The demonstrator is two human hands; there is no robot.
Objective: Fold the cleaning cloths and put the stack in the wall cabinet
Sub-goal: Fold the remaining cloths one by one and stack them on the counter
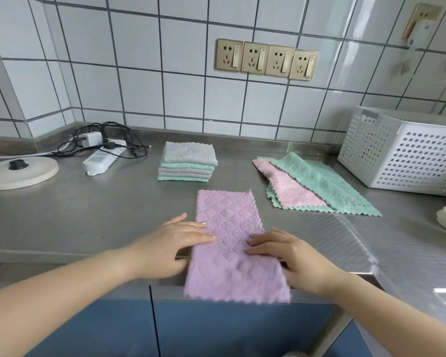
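Left hand: my left hand lies flat with straight fingers, pressing the left edge of the purple cloth; it grasps nothing.
Right hand: my right hand is likewise flat and relaxed, fingertips resting on the cloth's right side, pinching nothing.
Purple cloth: it lies lengthwise between my hands on the tabletop, looking already folded once into a long strip, its near end hanging over the front edge.
Step in hand: I judge I am smoothing this strip before the next fold.
Next move: it likely calls for taking the near end and bringing it up onto the far end, edges matched, then pressing flat.
Folded stack: the finished stack of grey and green cloths sits beyond the purple one, well clear of my hands.
Unfolded cloths: a pink and two green cloths lie to the right, beside the white basket.
Wall cabinet: not in view.
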